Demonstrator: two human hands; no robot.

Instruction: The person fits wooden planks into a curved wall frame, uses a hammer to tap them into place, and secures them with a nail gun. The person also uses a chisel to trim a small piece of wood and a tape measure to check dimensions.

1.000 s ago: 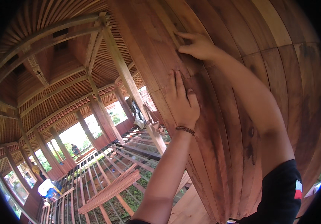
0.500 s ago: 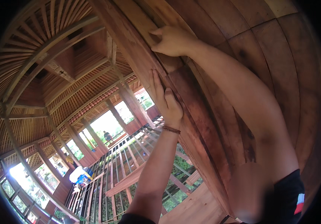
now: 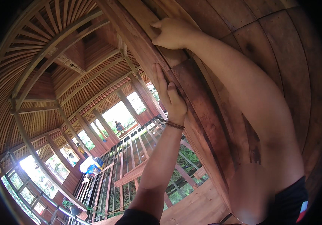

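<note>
A long reddish-brown wooden beam (image 3: 138, 45) slants from upper left to lower right, beside a wall of wooden planks. My left hand (image 3: 170, 93) lies against its face with fingers stretched out and thumb apart; a braided bracelet circles the wrist. Higher up, my right hand (image 3: 176, 33) presses on a narrow lighter board (image 3: 142, 15) between beam and planks. Its fingers are bent, and whatever they may grip is hidden. A darker plank (image 3: 202, 99) begins just below that hand, its end meeting the lighter wood at a joint.
An open floor frame of parallel joists (image 3: 134, 150) spreads at left, greenery showing through its gaps. A loose board (image 3: 132, 175) lies across it. White and blue bags (image 3: 89, 167) sit beyond. Another person (image 3: 119, 126) is at the far opening. Metal scaffolding (image 3: 26, 187) stands lower left.
My view has turned slightly, so the far room sits farther right and lower. Both hands keep their places on the wood.
</note>
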